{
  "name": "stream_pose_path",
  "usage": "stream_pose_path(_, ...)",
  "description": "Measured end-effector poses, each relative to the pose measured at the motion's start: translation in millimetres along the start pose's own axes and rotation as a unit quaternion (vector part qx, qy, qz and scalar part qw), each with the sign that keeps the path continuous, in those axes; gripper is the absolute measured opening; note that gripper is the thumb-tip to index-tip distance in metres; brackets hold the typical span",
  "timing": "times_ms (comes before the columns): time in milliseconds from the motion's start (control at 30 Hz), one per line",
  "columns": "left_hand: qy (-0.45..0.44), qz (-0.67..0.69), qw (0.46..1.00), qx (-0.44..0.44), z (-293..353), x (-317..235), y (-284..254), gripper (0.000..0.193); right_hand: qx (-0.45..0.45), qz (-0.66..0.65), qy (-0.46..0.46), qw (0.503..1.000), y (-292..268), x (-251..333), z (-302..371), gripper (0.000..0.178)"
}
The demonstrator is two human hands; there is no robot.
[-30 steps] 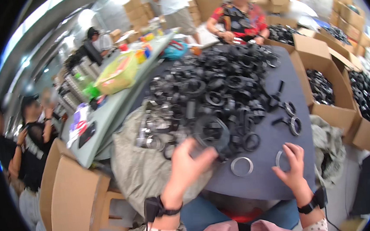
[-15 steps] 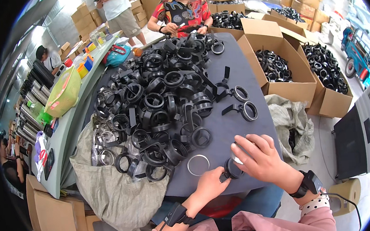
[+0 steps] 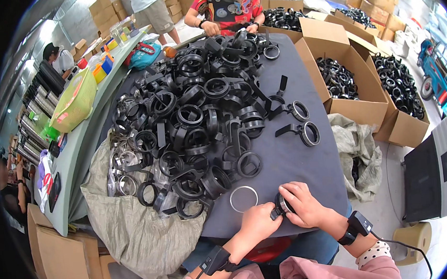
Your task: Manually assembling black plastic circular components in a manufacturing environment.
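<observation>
Close to the table's near edge, my left hand (image 3: 256, 222) is closed on the tab of a black plastic ring (image 3: 281, 204). My right hand (image 3: 303, 206) is closed over the same ring's right side, its fingers bent across the top edge. Part of the ring is hidden by those fingers. Just beyond my left hand a thin silver metal ring (image 3: 243, 187) lies flat by itself. Two black tabbed rings with silver rims, a nearer one (image 3: 309, 134) and a farther one (image 3: 299, 111), rest on the cloth to the right. A big heap of black rings (image 3: 195, 110) covers the table's middle and left.
A co-worker (image 3: 229, 8) sits across the dark cloth-covered table (image 3: 294, 176). Cardboard boxes (image 3: 360, 109) full of black rings stand to the right, near a grey sack (image 3: 358, 155). At left, a side table (image 3: 80, 151) bears a green basket (image 3: 74, 106). A dark machine (image 3: 435, 165) stands far right.
My right hand has come down onto the black ring from above it, its fingers now bent around it. The head view has shifted slightly. The co-worker's hands have moved.
</observation>
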State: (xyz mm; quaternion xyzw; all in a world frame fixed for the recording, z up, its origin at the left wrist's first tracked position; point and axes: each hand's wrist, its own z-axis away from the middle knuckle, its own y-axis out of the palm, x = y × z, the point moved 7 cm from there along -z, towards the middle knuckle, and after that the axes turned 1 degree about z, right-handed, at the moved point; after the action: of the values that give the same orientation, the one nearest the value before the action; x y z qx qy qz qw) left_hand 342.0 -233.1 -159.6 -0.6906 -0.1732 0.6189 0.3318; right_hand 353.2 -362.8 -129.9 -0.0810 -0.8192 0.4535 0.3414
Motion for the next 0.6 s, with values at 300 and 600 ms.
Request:
stream_pose_path(300,0.038,-0.002,0.999,-0.014,-1,1,2,0.023,0.021,0.016,-0.005,1.0,9,-8,-4,0.068)
stream_pose_path(600,0.029,0.011,0.999,-0.025,-2,5,2,0.024,0.007,0.009,0.0,1.0,12,-3,-9,0.065)
